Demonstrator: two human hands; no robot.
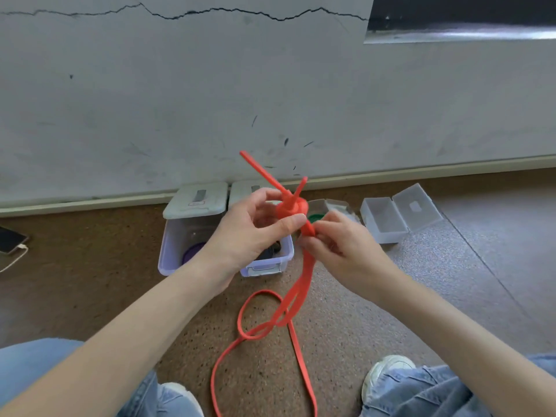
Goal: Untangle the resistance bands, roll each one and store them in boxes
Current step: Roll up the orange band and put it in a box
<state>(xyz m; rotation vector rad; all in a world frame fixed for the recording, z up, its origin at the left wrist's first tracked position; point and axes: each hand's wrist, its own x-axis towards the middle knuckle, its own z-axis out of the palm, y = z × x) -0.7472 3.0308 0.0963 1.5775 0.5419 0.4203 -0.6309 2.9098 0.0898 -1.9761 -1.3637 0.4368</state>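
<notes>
1. Orange resistance band, knotted at its top, is trailing in loops onto the floor.
2. Left hand is gripping the knot.
3. Right hand is pinching the band just below.

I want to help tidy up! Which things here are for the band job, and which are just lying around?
For the job:
orange band, gripped by the left hand and right hand
big tub with its lid
small open clear box

Just lying about:
phone with its cable
</notes>
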